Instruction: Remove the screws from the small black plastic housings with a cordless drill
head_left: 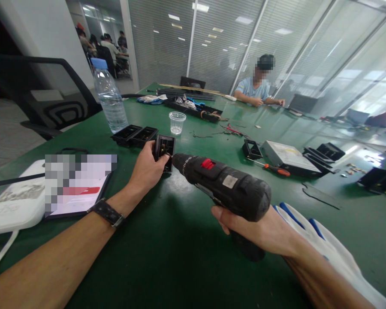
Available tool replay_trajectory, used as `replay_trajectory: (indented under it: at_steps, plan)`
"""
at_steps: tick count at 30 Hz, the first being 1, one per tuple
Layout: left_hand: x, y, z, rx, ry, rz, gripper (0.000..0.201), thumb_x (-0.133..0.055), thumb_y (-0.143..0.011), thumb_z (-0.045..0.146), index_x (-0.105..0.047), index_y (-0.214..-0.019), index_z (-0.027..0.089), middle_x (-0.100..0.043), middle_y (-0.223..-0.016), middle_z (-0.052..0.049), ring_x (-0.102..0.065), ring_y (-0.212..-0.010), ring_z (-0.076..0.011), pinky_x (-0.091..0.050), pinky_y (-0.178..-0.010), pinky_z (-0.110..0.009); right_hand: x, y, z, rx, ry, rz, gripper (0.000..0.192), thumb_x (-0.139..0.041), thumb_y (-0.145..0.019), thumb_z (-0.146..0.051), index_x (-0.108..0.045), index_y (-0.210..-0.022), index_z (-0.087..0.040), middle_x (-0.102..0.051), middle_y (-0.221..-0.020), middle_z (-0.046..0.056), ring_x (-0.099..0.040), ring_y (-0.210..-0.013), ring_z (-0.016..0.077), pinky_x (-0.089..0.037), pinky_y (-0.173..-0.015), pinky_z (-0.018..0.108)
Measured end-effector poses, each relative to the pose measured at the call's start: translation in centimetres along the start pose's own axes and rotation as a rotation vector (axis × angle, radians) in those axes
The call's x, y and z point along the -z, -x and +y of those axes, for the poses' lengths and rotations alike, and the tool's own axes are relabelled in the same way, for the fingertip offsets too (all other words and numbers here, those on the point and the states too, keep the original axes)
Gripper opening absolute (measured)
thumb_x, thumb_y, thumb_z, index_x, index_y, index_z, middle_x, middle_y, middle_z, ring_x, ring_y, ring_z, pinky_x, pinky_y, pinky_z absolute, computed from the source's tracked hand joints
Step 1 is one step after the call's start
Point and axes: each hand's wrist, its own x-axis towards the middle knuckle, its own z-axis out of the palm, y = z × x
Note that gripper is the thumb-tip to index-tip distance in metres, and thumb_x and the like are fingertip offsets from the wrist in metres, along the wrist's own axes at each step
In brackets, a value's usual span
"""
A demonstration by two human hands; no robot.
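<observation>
My right hand [247, 227] is wrapped round the grip of a black cordless drill [225, 182] with a red switch on top. Its chuck points left at a small black plastic box [164, 146], which my left hand [151, 165] grips upright above the green table. Brass-coloured bits show inside that box. Whether the drill's tip touches it I cannot tell, because my left fingers and the chuck cover the spot. Just behind my left hand lie more black boxes [135, 134] of similar shape.
A water bottle [111, 98] and a clear plastic cup [177, 123] stand behind. A tablet [83, 189] lies left. Right are a screwdriver [276, 170], a silver metal case [289, 159] and white gloves [321, 249]. Across the table [193, 274] sits another person [255, 88].
</observation>
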Motion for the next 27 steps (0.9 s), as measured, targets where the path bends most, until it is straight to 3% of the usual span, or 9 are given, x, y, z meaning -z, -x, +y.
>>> replay_trajectory:
  at_steps: [27]
  plan:
    - [0.04, -0.08, -0.13, -0.005, -0.001, -0.006, 0.041, -0.064, -0.082, 0.032, -0.056, -0.119, 0.018, -0.067, -0.115, -0.010, -0.064, -0.103, -0.0223, -0.050, -0.097, -0.043, 0.06, -0.20, -0.02, 0.023, -0.048, -0.030, 0.023, -0.059, -0.089, -0.035, -0.056, -0.071, -0.020, -0.059, -0.060, -0.001, -0.054, -0.055, 0.0119, -0.044, -0.051, 0.025]
